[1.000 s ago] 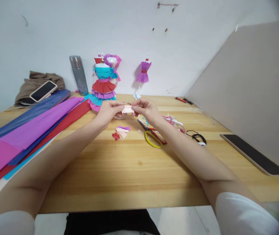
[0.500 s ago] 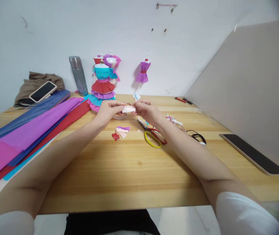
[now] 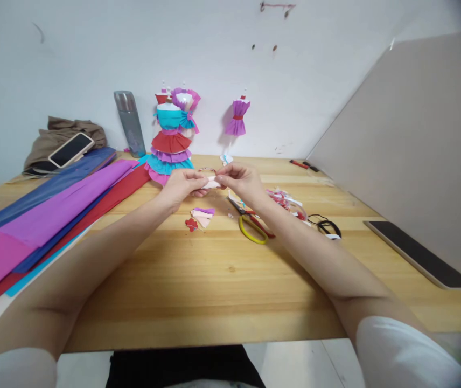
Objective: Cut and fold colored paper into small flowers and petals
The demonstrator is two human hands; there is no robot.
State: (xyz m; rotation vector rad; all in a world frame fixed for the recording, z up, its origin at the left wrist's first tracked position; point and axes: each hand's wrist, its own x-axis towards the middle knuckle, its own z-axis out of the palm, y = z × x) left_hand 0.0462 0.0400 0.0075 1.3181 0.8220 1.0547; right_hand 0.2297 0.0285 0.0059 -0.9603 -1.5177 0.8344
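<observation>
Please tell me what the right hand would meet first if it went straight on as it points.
Past the pale strip it holds, the right hand would probably meet the left hand, which holds the strip's other end; depth is hard to judge.

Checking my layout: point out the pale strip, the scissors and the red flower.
Pale strip (image 3: 212, 184), head view: its middle.
Scissors (image 3: 246, 217), head view: yellow handle's top.
Red flower (image 3: 191, 224), head view: its centre.
</observation>
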